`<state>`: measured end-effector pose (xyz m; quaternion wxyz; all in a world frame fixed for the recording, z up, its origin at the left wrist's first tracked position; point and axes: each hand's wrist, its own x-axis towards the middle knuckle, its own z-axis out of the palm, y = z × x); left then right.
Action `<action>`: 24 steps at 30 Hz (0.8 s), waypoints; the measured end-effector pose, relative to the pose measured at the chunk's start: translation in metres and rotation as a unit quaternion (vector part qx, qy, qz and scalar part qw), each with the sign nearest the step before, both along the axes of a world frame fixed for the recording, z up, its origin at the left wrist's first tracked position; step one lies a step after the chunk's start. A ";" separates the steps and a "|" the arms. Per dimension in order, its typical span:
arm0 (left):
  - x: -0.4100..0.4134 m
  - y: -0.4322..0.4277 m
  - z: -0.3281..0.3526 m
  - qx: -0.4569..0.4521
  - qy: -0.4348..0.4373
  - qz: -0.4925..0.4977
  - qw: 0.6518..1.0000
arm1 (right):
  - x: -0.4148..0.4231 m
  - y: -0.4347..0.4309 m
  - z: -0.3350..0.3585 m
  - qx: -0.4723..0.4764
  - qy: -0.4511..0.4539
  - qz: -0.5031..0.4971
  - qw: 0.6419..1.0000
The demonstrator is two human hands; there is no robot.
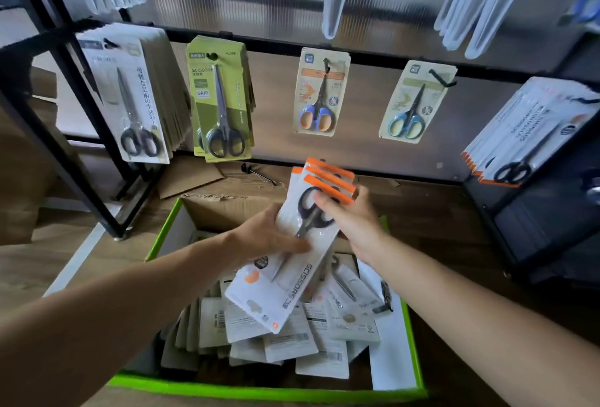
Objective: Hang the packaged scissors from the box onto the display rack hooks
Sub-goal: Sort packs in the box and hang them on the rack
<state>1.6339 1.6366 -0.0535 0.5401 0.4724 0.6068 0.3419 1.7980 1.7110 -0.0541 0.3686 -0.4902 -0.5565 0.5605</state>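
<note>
Black metal display rack carries flat carded scissors on hooks, with bare panel between the middle cards. Below it the green-rimmed cardboard box stands open, heaped with loose white packs. Above the heap a fanned stack of white, orange-edged scissor packs is gripped by both hands: left hand with its thumb across the front, right hand with fingers curled over the top.

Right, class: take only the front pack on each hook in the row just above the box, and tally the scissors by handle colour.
Black handles: 3 (pale grey pack, green pack, white-and-orange pack)
Blue handles: 2 (blue-and-orange scissors, blue-and-yellow scissors)
Total: 5
</note>
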 end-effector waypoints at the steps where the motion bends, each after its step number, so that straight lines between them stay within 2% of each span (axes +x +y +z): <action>1: -0.001 0.005 0.000 0.012 0.076 -0.020 0.997 | 0.004 0.001 0.005 0.015 -0.066 -0.007 0.998; 2: -0.003 0.008 0.003 0.026 0.164 -0.050 0.985 | 0.011 0.002 0.011 0.046 -0.157 -0.013 0.986; 3: -0.003 0.011 0.008 0.046 0.249 -0.089 0.963 | 0.019 0.001 0.019 0.097 -0.264 -0.010 0.960; 4: -0.004 0.014 0.013 0.065 0.320 -0.131 0.936 | 0.026 0.001 0.027 0.175 -0.367 0.014 0.913; 5: -0.004 0.015 0.019 0.086 0.390 -0.173 0.901 | 0.030 -0.003 0.038 0.267 -0.449 0.060 0.851; 6: -0.002 0.015 0.025 0.106 0.458 -0.210 0.857 | 0.033 -0.004 0.045 0.338 -0.504 0.120 0.786; 7: 0.002 0.015 0.031 0.127 0.522 -0.241 0.808 | 0.033 -0.008 0.052 0.369 -0.533 0.184 0.739; 9: 0.011 0.015 0.037 0.126 0.593 -0.287 0.742 | 0.031 -0.011 0.055 0.330 -0.569 0.280 0.699; 10: 0.015 0.016 0.039 0.120 0.606 -0.301 0.727 | 0.029 -0.012 0.054 0.298 -0.581 0.311 0.690; 12: 0.022 0.019 0.045 0.118 0.607 -0.316 0.720 | 0.026 -0.018 0.051 0.274 -0.607 0.326 0.671; 13: 0.025 0.022 0.050 0.119 0.610 -0.317 0.717 | 0.026 -0.020 0.049 0.269 -0.612 0.321 0.671; 14: 0.027 0.025 0.057 0.119 0.618 -0.309 0.713 | 0.028 -0.022 0.048 0.250 -0.597 0.314 0.694; 16: 0.029 0.027 0.071 0.157 0.639 -0.275 0.701 | 0.034 -0.020 0.044 0.162 -0.521 0.306 0.780; 19: 0.018 0.033 0.070 0.386 0.646 -0.147 0.642 | 0.045 -0.009 0.043 0.076 -0.397 0.234 0.884; 20: 0.015 0.034 0.067 0.428 0.632 -0.074 0.642 | 0.051 -0.004 0.041 0.069 -0.350 0.209 0.910; 21: 0.013 0.035 0.066 0.443 0.599 0.002 0.667 | 0.056 0.000 0.040 0.055 -0.300 0.193 0.933; 22: 0.012 0.034 0.065 0.435 0.546 0.080 0.712 | 0.061 0.003 0.038 0.032 -0.252 0.188 0.949; 23: 0.014 0.034 0.064 0.392 0.463 0.155 0.780 | 0.064 0.002 0.037 0.008 -0.207 0.187 0.960; 24: 0.017 0.032 0.064 0.311 0.348 0.207 0.860 | 0.066 0.000 0.036 -0.014 -0.166 0.188 0.968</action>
